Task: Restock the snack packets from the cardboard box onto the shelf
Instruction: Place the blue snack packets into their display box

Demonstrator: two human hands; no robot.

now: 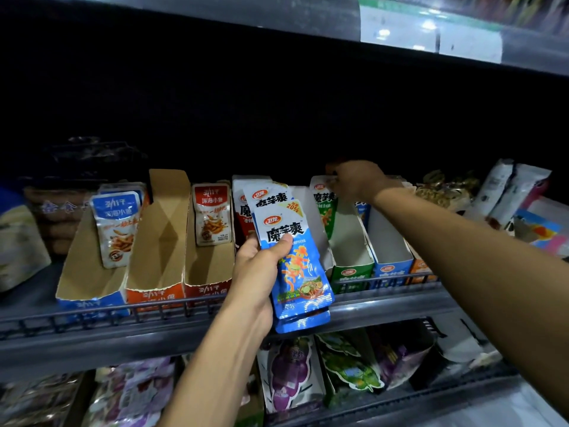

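Observation:
My left hand (pixel 261 269) grips a small stack of blue snack packets (pixel 295 257) in front of the shelf rail (pixel 184 306), thumb across the top one. My right hand (pixel 354 183) reaches to the back of the shelf, fingers on the top edge of a green snack packet (pixel 326 208) standing in a green display carton (pixel 351 257). Whether the fingers pinch that packet is unclear. A blue display carton (pixel 391 257) stands just right of the green one. The cardboard box is out of view.
Left on the same shelf stand open display cartons (pixel 160 241) with fish snack packets (pixel 118 229) (pixel 212 217). Loose bags (pixel 508 192) lie at the far right. The lower shelf holds purple and green packets (pixel 289 374). A dark shelf (pixel 400 29) hangs overhead.

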